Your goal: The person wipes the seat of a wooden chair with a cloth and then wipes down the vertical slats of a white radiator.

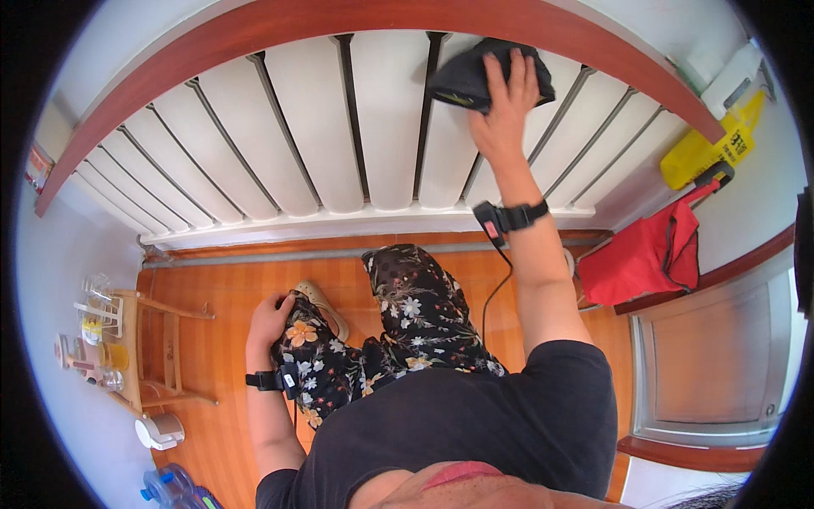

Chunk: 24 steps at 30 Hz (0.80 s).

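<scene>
My right hand point(507, 105) presses a dark folded cloth point(467, 73) against the upper part of a white column radiator point(318, 127), right of its middle. The fingers are spread over the cloth, just under the reddish-brown wooden ledge point(381, 16). My left hand point(273, 318) rests on my left knee, on the black floral trousers point(331, 356), with no object seen in it; the fingertips are partly hidden. Both wrists wear black straps with small devices.
A small wooden stand point(137, 350) with jars and glasses is at the left, near a white container point(159, 431) and a blue plastic bottle point(172, 483). On the right hang a red bag point(636, 261) and a yellow bag point(712, 153). A grey pipe point(254, 257) runs below the radiator.
</scene>
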{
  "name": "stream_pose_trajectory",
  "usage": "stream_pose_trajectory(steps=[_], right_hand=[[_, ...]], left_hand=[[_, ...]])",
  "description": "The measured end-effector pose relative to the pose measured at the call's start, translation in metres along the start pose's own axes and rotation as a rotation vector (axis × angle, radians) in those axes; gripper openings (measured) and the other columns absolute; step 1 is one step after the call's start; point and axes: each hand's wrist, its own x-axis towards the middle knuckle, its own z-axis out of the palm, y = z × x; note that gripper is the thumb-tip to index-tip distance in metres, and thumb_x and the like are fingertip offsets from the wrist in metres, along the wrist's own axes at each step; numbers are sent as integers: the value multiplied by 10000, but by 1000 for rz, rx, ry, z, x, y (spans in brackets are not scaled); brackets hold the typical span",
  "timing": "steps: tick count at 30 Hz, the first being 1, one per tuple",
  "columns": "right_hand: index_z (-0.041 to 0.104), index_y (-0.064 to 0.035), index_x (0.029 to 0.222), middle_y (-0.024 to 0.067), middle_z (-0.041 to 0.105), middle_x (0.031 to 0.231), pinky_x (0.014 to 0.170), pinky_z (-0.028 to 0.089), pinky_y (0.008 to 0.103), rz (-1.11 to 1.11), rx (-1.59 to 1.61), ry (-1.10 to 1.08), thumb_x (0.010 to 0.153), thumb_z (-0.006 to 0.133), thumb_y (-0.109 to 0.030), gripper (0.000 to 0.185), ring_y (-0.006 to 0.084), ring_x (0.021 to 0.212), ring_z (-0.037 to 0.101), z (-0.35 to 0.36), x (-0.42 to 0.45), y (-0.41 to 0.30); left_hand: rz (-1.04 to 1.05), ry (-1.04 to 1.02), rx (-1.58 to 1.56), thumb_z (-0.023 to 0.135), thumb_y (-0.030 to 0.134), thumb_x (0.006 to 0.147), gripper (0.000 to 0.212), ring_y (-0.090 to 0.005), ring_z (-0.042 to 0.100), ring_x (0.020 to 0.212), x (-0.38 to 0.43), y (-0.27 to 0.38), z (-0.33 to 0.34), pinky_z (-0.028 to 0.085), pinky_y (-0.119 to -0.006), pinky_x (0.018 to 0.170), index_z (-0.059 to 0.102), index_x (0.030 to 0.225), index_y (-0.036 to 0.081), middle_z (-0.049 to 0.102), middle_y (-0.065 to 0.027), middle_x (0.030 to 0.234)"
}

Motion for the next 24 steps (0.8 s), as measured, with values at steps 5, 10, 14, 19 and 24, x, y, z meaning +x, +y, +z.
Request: stream_pose_trajectory(steps=[5,10,14,19,24], right_hand=[[517,-156,1316,287,265,1444,1062,171,687,57,-95,36,697,636,-99,633,527,1372,179,40,-19,-18],[553,-147,1249,313,295,1386,1046,183,706,105,-145,-117,660,655,-80,602,559,1363,158,59,-57,-7],[602,-171,1193,283,342,1326,1009,238,697,131,-160,-323,579,744,-68,638,547,1344,207,62,-110,-5],[642,-216,1148,201,428,1286,1010,333,586,57,-99,-646,592,758,-93,582,463,1323,312,54,-169,0],[552,-145,1282,123,395,1442,1073,323,491,52,32,-910,647,716,-102,657,325,1394,305,39,-214,28]], left_hand=[[57,10,-4,571,345,922,401,-342,660,955,10,-8,2,501,-381,846,665,1081,-11,688,-216,1004],[117,-22,1,572,351,923,401,-347,659,945,37,35,-13,505,-393,836,668,1062,-12,686,-222,994],[150,-38,62,574,358,921,401,-348,660,942,42,70,-23,505,-392,836,670,1055,-8,688,-219,989],[171,-104,69,581,386,913,416,-344,662,936,63,92,-15,504,-394,831,667,1057,6,695,-197,972],[172,-187,160,573,404,914,420,-339,664,930,91,146,3,502,-396,829,663,1070,24,697,-189,963]])
